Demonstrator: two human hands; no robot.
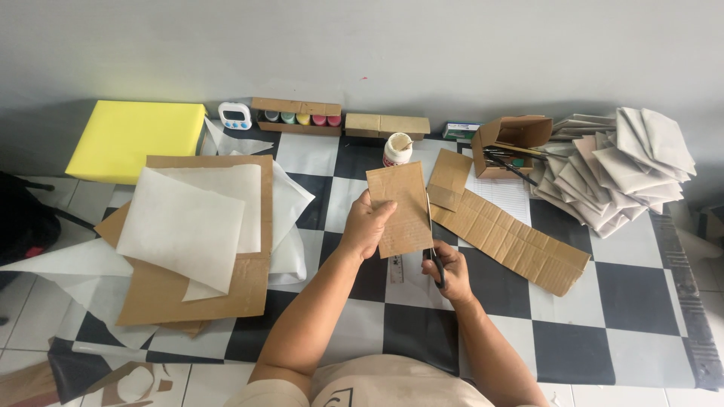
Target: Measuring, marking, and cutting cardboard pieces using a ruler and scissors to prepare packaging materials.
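Head view looks straight down on a desk (633, 301) covered with a black-and-white checked cloth. The person's left hand (366, 224) holds a brown cardboard piece (401, 205) upright over the middle of the desk, its fingers clamped on the left edge with the thumb across the front face. The piece's long axis runs away from the person, tilted a little to the left at the top. The right hand (446, 270) sits lower and just right of it, fingers closed through the handles of a pair of scissors (434, 260) whose blades run up along the right edge of the cardboard piece. So the card lies above and left of the right hand, and the cut line follows the card's long side; the left hand is the nearer to the card's middle.

Right of the hands a long corrugated strip (513, 241) lies slantwise on the cloth. Behind it stands a small white jar (397, 149) with a pale lid. Along the wall sit a low cardboard tray of paint pots (296, 117) with coloured caps, a closed brown box (387, 125), a small white timer (234, 115) and a flat yellow block (132, 139). An open brown carton of brushes (509, 143) lies tipped on its side beside a heap of folded white paper envelopes (618, 169). On the left, white sheets (188, 222) lie over a brown board.
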